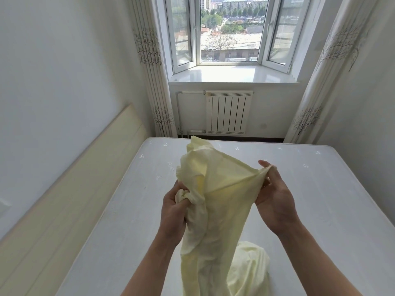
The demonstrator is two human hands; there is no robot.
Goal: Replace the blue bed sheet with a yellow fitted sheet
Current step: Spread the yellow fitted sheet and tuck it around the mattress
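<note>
We note the yellow sheet [215, 189] held up at frame centre over the bare mattress [320, 189]. Left hand [174, 208] bunches a fistful; right hand [271, 189] pinches the hem. We judge it light, limp, slack; grip the seamed corners.

Bright daylight enters through the window [229, 30] at my 12 o'clock, glaring on the sill [230, 74]; shadows soft, focus sharp, walls and curtains bowing at frame edges.
</note>
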